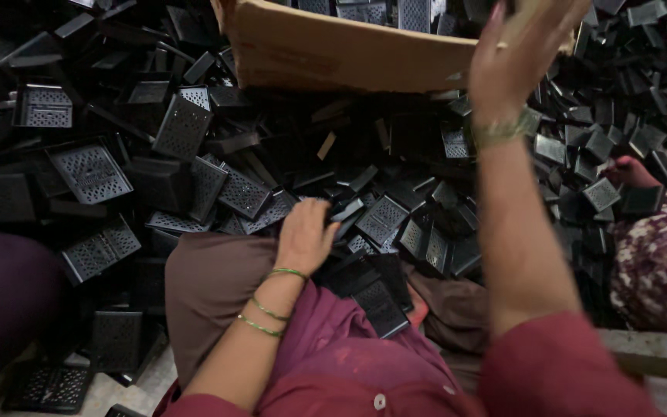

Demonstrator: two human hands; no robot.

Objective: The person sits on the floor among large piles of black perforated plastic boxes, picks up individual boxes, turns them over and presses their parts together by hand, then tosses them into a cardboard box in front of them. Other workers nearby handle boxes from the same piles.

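A: Progress?

B: Early, I'd judge. A huge heap of black perforated plastic covers (90,171) lies all around, loose and unsorted. The cardboard box (333,50) at the top has some covers showing above its rim, can't tell how full. So some are boxed, most are left, by the look of it.

A: Left hand?

B: Left hand (303,234) is low, near the lap, forearm with green bangles (272,305) angled up from the body. Fingers curled down onto the covers right in front of the knees, touching one small cover (347,208). Whether it's really pinching it, can't tell, fingertips are hidden.

A: Right?

B: Right hand (520,48) is raised high, arm stretched forward, at the box's right corner. Fingers spread loosely, blurred. Seems empty or just touching the box edge, can't tell which.

A: Anyone else?

B: Another person's hand (633,173) at the far right, in a patterned sleeve (658,262), resting on the heap. A few covers sit on the lap (376,297).
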